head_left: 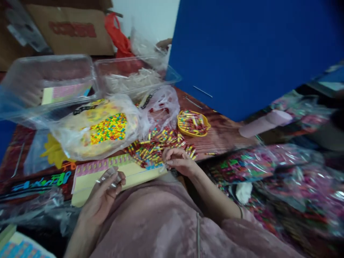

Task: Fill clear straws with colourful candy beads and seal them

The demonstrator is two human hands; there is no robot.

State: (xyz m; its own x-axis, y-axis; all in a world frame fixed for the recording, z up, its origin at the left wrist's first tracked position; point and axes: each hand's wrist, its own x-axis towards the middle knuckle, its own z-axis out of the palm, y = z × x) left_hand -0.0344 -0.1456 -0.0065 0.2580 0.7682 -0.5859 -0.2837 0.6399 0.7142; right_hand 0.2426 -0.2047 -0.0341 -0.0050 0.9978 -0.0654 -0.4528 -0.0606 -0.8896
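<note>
My left hand [103, 195] is closed around a small clear plastic piece [109, 175], just over the left part of a pale yellow printed card sheet [143, 175]. My right hand [180, 160] has its fingers curled together at the near edge of a pile of small red and yellow tubes filled with colored beads [150, 152]. Whatever sits between those fingertips is too blurred to name. Beyond the pile, a yellow basket [206, 129] holds more of the same tubes. An open plastic bag of colorful small candies or beads [109, 129] lies behind the sheet.
Two clear plastic bins [92, 77] stand at the back left, the right one with whitish plastic pieces. A cardboard box [71, 32] and a red bag [119, 37] are behind them. A blue panel [242, 53] rises at the right. Packed plastic bags [249, 165] crowd the right side.
</note>
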